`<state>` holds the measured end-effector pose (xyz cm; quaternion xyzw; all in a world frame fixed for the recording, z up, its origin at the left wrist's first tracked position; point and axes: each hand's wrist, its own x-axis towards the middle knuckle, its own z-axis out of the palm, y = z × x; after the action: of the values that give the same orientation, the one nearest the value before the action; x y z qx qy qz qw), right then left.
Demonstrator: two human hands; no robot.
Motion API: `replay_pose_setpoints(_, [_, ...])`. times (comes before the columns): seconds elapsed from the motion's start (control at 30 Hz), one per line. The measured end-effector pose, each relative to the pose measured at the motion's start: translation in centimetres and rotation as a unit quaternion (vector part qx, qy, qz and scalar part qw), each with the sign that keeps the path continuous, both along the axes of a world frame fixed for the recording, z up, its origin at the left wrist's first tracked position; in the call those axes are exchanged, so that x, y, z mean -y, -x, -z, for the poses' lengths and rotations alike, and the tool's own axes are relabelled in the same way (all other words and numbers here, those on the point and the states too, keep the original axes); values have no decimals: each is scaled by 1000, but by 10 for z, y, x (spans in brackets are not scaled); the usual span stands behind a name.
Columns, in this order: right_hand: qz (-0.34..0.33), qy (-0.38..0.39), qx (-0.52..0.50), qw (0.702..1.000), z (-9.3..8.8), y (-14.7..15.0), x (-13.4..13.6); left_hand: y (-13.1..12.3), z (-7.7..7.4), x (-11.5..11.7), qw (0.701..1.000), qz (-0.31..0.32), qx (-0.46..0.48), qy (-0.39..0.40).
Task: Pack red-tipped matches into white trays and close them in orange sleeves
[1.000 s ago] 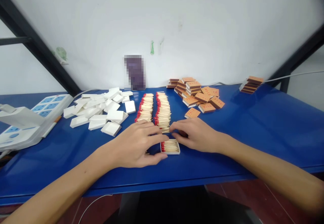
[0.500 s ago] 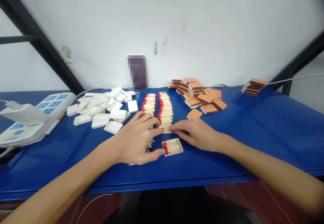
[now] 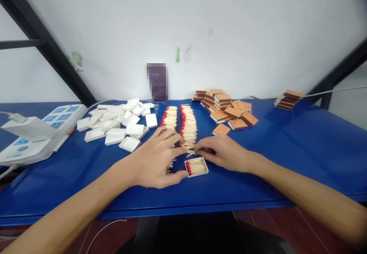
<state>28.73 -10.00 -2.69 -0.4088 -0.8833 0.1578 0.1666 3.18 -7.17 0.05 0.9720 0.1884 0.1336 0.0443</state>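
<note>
Matchbox tray (image 3: 198, 175) lies between left hand (image 3: 156, 161) and right hand (image 3: 225, 152).

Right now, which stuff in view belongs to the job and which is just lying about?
Likely part of the job:
- match tray, by the left hand's thumb
- match rows, right hand at the near end
- white boxes
- orange matchboxes

Seemingly just lying about:
- power strip
- pen-like stick
- blurred purple panel
- white cable

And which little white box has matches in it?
The white box beside the thumb of the left hand: red-headed matches lie in it. The other white boxes lie farther back, to the left, with no matches showing.
</note>
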Motion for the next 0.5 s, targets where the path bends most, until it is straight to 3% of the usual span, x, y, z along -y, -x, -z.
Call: replay_pose_setpoints(0.5, [17, -1, 12, 1000, -2, 2, -1, 2, 0, 0, 1000, 3, -21, 7])
